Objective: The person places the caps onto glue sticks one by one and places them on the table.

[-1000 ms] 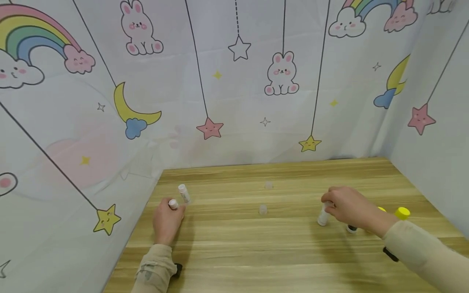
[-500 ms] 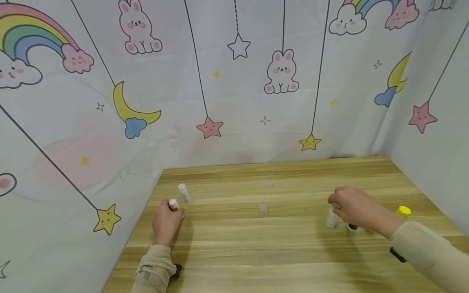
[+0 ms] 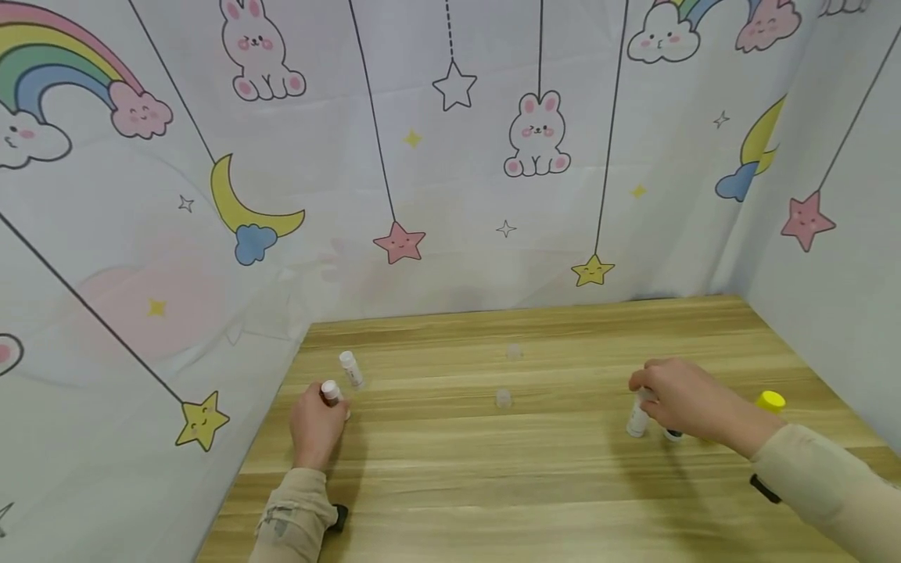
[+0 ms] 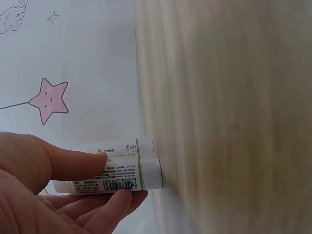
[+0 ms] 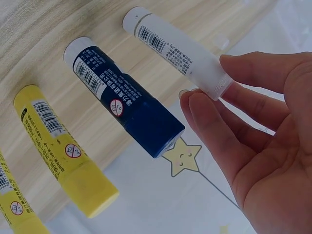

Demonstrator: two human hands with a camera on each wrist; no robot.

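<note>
while the head view mostly hides the navy glue stick behind the right hand, the right wrist view shows it whole on the counter, beside a white stick whose top the right fingers pinch. the left hand curls its fingers round a second white tube, hiding part. one yellow stick is cut off there.

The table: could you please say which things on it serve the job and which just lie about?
Likely the job: white glue stick in left hand; white glue stick in right hand.
Seemingly idle: other white stick; blue stick; two yellow sticks; two clear pieces.
</note>
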